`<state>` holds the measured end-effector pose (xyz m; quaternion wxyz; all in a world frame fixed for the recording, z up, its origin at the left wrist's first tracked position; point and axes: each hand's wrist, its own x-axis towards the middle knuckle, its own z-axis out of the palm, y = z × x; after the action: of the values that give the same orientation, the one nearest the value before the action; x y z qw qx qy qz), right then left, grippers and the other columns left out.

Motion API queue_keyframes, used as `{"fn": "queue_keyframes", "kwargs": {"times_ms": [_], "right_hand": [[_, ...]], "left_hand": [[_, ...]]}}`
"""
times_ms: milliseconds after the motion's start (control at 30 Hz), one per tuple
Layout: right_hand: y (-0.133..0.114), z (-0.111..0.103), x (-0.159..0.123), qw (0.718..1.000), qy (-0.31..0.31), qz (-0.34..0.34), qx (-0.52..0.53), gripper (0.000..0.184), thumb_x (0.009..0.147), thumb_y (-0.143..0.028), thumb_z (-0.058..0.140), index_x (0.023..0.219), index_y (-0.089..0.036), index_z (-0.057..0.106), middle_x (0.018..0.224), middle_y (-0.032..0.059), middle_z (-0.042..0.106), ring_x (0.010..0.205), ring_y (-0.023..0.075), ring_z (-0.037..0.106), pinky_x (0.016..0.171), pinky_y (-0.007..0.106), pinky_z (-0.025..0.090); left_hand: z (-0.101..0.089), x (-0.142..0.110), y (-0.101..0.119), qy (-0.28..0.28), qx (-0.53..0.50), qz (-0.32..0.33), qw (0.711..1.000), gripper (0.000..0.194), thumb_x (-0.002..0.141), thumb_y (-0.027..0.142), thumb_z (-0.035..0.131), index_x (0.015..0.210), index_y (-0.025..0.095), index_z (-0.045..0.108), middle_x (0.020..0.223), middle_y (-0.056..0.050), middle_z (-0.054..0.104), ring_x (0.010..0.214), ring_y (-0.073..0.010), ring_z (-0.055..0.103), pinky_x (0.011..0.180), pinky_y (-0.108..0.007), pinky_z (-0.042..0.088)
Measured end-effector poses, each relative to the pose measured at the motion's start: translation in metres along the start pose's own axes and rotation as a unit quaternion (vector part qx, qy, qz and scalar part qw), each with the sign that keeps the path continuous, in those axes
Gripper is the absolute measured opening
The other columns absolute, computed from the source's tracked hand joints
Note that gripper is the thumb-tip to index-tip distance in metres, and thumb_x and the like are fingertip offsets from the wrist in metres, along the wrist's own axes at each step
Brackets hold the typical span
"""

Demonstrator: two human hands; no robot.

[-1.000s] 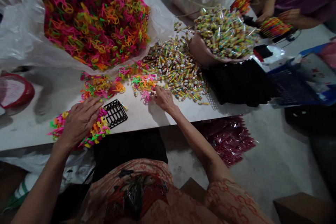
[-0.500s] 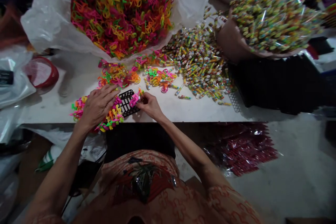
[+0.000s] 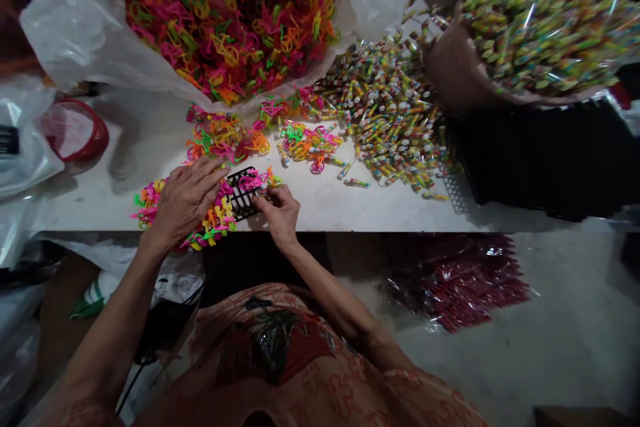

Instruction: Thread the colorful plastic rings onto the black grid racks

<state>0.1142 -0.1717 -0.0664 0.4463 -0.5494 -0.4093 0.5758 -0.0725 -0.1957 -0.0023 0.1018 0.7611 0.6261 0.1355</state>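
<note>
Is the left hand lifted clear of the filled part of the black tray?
No, the left hand lies flat on the coloured plastic pieces packed in the black tray.

Left hand flat; right hand seemingly pinching.

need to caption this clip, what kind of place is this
Probably a small toy or candy packing workshop: a big plastic sack of neon plastic pieces, heaps of wrapped sticks, and hands filling a black grid tray on a worktable.
</note>
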Motion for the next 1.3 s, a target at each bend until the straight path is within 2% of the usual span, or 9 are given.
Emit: {"fn": "queue_keyframes", "kwargs": {"times_ms": [67, 167, 333, 533, 667, 767, 900, 1167, 1300], "right_hand": [[-0.001, 0.0, -0.001, 0.999, 0.01, -0.029, -0.014, 0.015, 0.06, -0.03, 0.073, 0.065, -0.02, 0.063, 0.071, -0.0048, 0.047, 0.062, 0.009, 0.042, 0.06, 0.024, 0.04], [-0.003, -0.003, 0.001, 1.0, -0.004, -0.022, 0.0, 0.017, 0.06, -0.031, 0.073, 0.067, -0.019, 0.063, 0.073, -0.0044, 0.049, 0.064, 0.0092, 0.044, 0.06, 0.024, 0.04], [-0.003, -0.006, 0.005, 0.994, -0.103, 0.042, -0.012, 0.03, 0.059, -0.037, 0.075, 0.069, -0.021, 0.052, 0.068, -0.0055, 0.05, 0.065, 0.0112, 0.048, 0.061, 0.024, 0.042], [-0.002, 0.003, -0.002, 0.98, -0.134, -0.055, -0.139, 0.021, 0.069, -0.028, 0.069, 0.076, -0.023, 0.051, 0.081, -0.0012, 0.056, 0.079, 0.0162, 0.053, 0.076, 0.028, 0.047], [0.004, 0.01, -0.007, 0.965, -0.165, -0.088, -0.183, 0.009, 0.08, -0.027, 0.06, 0.077, -0.022, 0.053, 0.085, 0.0015, 0.059, 0.082, 0.0171, 0.055, 0.08, 0.029, 0.046], [0.01, 0.01, -0.008, 0.948, -0.189, -0.112, -0.232, 0.009, 0.081, -0.023, 0.059, 0.073, -0.022, 0.055, 0.083, 0.0028, 0.059, 0.085, 0.0185, 0.055, 0.081, 0.03, 0.046], [0.015, 0.002, -0.005, 0.933, -0.203, -0.121, -0.273, 0.011, 0.078, -0.02, 0.061, 0.068, -0.021, 0.056, 0.078, 0.0023, 0.058, 0.079, 0.0182, 0.055, 0.077, 0.029, 0.045], [0.011, 0.0, 0.005, 0.943, -0.227, -0.086, -0.226, 0.01, 0.078, -0.024, 0.063, 0.069, -0.021, 0.062, 0.073, -0.0006, 0.06, 0.07, 0.0152, 0.055, 0.067, 0.026, 0.043], [0.011, -0.001, 0.006, 0.903, -0.266, -0.141, -0.306, 0.011, 0.08, -0.017, 0.058, 0.07, -0.02, 0.062, 0.079, 0.0017, 0.061, 0.075, 0.0158, 0.058, 0.071, 0.026, 0.042]], "left_hand": [[0.0, 0.0, 0.0, -0.002, 0.002, -0.001, 1.0, 0.043, 0.101, 0.037, 0.029, 0.134, 0.027, 0.055, 0.144, -0.005, 0.055, 0.137, -0.0228, 0.046, 0.107, -0.045, 0.037], [-0.001, 0.0, 0.0, -0.005, 0.004, -0.005, 1.0, 0.043, 0.101, 0.038, 0.029, 0.133, 0.026, 0.056, 0.144, -0.006, 0.056, 0.137, -0.0233, 0.046, 0.107, -0.044, 0.037], [-0.001, 0.0, 0.0, -0.015, -0.001, -0.016, 1.0, 0.046, 0.101, 0.04, 0.028, 0.134, 0.026, 0.056, 0.145, -0.006, 0.054, 0.138, -0.0252, 0.045, 0.107, -0.047, 0.037], [-0.003, 0.0, 0.001, -0.026, -0.012, -0.02, 0.999, 0.047, 0.101, 0.041, 0.027, 0.138, 0.029, 0.053, 0.148, -0.004, 0.051, 0.14, -0.0244, 0.042, 0.11, -0.047, 0.034], [-0.004, 0.001, 0.001, -0.03, -0.014, -0.019, 0.999, 0.046, 0.101, 0.041, 0.027, 0.138, 0.03, 0.053, 0.149, -0.004, 0.05, 0.14, -0.0236, 0.042, 0.109, -0.047, 0.033], [-0.004, 0.001, 0.002, -0.033, -0.012, -0.021, 0.999, 0.047, 0.101, 0.041, 0.026, 0.137, 0.028, 0.054, 0.149, -0.005, 0.05, 0.14, -0.0242, 0.043, 0.108, -0.047, 0.034], [-0.003, 0.001, 0.001, -0.036, -0.011, -0.023, 0.999, 0.046, 0.102, 0.04, 0.026, 0.137, 0.028, 0.054, 0.149, -0.005, 0.05, 0.14, -0.0239, 0.042, 0.109, -0.046, 0.033], [-0.002, 0.001, 0.001, -0.041, -0.011, -0.027, 0.999, 0.046, 0.102, 0.043, 0.026, 0.136, 0.03, 0.053, 0.149, -0.003, 0.05, 0.141, -0.023, 0.041, 0.11, -0.046, 0.032], [-0.005, 0.001, 0.002, -0.051, -0.009, -0.036, 0.998, 0.048, 0.102, 0.044, 0.024, 0.136, 0.027, 0.053, 0.149, -0.005, 0.05, 0.14, -0.0242, 0.041, 0.11, -0.047, 0.032]]}}
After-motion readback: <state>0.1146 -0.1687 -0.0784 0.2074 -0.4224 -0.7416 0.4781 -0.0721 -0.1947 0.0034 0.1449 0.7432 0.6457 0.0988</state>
